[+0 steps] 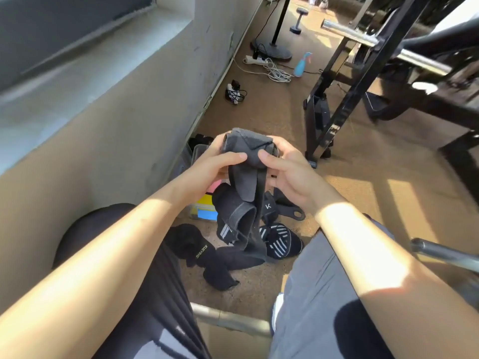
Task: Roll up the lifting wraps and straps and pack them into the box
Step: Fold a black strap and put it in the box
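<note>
"While that grey wrap (248,149) was up between the hands, which step was in hand?"

"Rolling, I'd say. The left hand (215,165) had its grip closed on the roll's left end, thumb across the front and fingers behind. The right hand (290,177) pinched the right end the same way. The roll was held in the air above the floor, with a long loose tail hanging from it toward the pile below."

"So what did the next move call for?"

"By my reading, winding the roll on down the tail. Both thumbs would have to keep it taut so the turns stayed tight and square. After that the free end needed fixing down, though I couldn't tell what fastened it. Only then could it go left to the box (197,151)."

"And what was in the box?"

"It was clear plastic and sat by the wall, half hidden behind the left hand. Something dark lay at its far end, but whether in it or behind it I couldn't tell. Nearer, below the left wrist, a case (204,211) showed pink, yellow and blue inside. To the right, on the floor, lay a black wrap (199,248), a striped wrap (278,240) and a strap (293,212). None of them was rolled or packed."
</note>
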Available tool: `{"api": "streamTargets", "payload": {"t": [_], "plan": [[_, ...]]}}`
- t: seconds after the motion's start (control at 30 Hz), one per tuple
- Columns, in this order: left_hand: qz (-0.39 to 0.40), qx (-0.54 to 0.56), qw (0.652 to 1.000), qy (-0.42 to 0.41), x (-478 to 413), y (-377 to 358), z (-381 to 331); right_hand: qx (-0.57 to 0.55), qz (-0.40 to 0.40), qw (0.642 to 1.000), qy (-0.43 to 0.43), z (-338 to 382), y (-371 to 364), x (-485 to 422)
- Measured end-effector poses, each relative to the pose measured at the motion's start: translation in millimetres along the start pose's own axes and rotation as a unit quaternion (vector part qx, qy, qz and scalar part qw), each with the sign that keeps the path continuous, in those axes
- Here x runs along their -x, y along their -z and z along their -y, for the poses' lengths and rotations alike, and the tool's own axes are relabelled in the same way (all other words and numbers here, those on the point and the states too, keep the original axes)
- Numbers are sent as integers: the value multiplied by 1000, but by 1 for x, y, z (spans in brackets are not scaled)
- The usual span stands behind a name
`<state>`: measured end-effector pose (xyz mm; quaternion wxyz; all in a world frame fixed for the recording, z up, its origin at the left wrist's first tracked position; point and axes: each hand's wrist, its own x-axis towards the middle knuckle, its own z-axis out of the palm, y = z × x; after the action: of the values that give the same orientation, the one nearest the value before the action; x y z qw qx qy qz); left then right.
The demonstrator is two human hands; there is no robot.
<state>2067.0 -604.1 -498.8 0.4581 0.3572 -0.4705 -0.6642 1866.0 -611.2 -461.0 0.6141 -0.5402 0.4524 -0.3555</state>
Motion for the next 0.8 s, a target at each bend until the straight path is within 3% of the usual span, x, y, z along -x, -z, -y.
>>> {"api": "streamTargets", "payload": {"t": [0.1,0.23,0.33,0.5,0.6,0.67,0.73,0.8], "plan": [[32,-73,997,21,6,4,-1,-17,-6,1000,12,2,1,1],[-76,-285,955,41,13,11,18,-56,-41,997,30,-4,4,2],[-150,-306,936,85,19,15,29,-83,-72,993,36,-10,10,3],[-112,-342,925,123,24,9,24,-32,-162,986,22,-30,23,1],[5,-494,843,210,34,7,21,-32,-217,975,18,-36,36,1],[29,-535,809,242,36,5,27,-31,-212,977,11,-36,42,2],[-45,-500,839,211,31,2,30,-16,-172,985,2,-36,43,4],[-122,-403,895,146,26,-7,26,-20,-127,992,-8,-37,43,4]]}}
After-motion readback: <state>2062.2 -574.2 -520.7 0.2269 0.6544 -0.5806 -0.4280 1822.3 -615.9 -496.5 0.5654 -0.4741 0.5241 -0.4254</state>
